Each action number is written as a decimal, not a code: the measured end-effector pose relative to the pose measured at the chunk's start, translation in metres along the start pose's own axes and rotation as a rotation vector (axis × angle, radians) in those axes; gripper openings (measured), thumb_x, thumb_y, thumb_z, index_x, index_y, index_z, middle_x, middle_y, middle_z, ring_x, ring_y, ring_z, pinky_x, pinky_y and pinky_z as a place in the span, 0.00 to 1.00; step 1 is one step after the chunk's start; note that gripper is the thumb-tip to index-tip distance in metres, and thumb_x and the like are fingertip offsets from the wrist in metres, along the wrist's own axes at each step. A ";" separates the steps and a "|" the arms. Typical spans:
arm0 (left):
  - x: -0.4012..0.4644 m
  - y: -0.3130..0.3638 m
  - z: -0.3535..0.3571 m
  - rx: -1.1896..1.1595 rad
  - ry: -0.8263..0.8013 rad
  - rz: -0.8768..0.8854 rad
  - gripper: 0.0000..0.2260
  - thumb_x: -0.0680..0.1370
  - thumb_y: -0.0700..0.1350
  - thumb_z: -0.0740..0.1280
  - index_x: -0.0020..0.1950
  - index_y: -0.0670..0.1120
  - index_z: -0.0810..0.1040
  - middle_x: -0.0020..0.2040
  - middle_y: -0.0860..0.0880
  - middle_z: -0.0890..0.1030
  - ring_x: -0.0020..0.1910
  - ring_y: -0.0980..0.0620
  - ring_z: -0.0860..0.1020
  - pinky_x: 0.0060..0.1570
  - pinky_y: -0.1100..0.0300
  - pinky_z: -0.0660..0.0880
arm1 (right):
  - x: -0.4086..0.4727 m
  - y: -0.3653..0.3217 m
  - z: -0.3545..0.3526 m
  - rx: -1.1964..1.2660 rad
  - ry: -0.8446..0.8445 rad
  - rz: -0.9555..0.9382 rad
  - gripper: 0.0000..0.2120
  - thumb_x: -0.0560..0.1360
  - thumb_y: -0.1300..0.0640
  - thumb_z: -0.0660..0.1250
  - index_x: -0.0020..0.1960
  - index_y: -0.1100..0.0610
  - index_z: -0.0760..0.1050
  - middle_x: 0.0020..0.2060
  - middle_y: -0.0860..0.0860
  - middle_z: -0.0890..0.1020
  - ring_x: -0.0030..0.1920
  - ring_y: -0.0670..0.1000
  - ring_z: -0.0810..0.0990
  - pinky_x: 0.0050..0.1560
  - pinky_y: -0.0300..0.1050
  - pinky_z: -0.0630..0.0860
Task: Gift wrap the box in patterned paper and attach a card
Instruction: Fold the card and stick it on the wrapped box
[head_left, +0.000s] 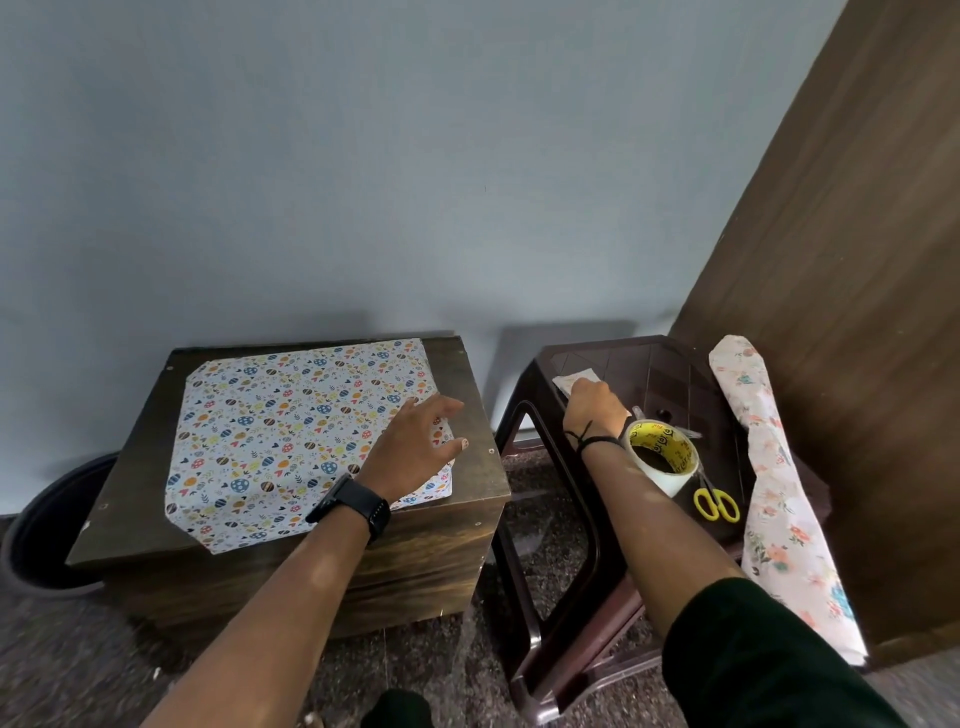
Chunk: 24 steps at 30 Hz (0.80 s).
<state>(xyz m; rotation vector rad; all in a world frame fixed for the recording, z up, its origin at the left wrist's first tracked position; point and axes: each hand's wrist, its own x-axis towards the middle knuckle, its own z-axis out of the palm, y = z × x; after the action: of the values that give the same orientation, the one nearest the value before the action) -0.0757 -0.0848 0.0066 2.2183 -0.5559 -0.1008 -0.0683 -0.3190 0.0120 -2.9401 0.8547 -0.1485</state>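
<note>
Patterned paper (306, 441) is lying flat on the wooden tabletop (457, 374), the left hand (421, 441) pressing its 3 o'clock edge with straight fingers, seemingly steadying it, while the right hand (595, 405) is gripping a small card (574, 378) on the stool (524, 415) at 2 o'clock.

Dim, soft indoor light; wide-angle bowing at edges; slightly soft focus.

L hand (415, 447), fingers spread, rests on patterned paper (291, 436) lying flat on wooden box (415, 561). R hand (595, 405) touches small white card (571, 378) on dark plastic stool (545, 467). Tape roll (662, 460) & yellow scissors (717, 501) beside R wrist; floral paper roll (769, 478) leans at stool's right.
</note>
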 end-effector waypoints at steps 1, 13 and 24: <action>0.000 0.000 -0.001 -0.020 0.003 0.004 0.19 0.75 0.45 0.70 0.65 0.49 0.73 0.62 0.49 0.76 0.66 0.48 0.71 0.66 0.50 0.68 | -0.001 0.001 -0.001 -0.015 0.033 -0.008 0.13 0.77 0.67 0.56 0.58 0.62 0.76 0.55 0.58 0.79 0.57 0.59 0.77 0.51 0.50 0.75; 0.003 0.011 -0.023 -0.505 0.129 -0.169 0.11 0.79 0.40 0.65 0.60 0.45 0.75 0.56 0.46 0.80 0.56 0.51 0.77 0.48 0.66 0.73 | -0.050 -0.038 -0.021 0.223 0.390 -0.494 0.11 0.78 0.61 0.61 0.56 0.57 0.78 0.43 0.57 0.83 0.41 0.62 0.81 0.35 0.49 0.74; -0.049 -0.039 -0.105 -0.629 0.480 -0.372 0.16 0.75 0.35 0.69 0.61 0.43 0.72 0.48 0.43 0.77 0.43 0.49 0.80 0.41 0.59 0.80 | -0.123 -0.164 -0.019 0.917 -0.094 -0.585 0.13 0.78 0.58 0.63 0.61 0.56 0.78 0.55 0.52 0.83 0.49 0.44 0.79 0.43 0.21 0.69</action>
<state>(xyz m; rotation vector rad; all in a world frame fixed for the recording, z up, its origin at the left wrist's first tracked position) -0.0792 0.0329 0.0410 1.6175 0.1495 0.0600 -0.0864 -0.1159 0.0386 -2.1816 -0.1270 -0.3232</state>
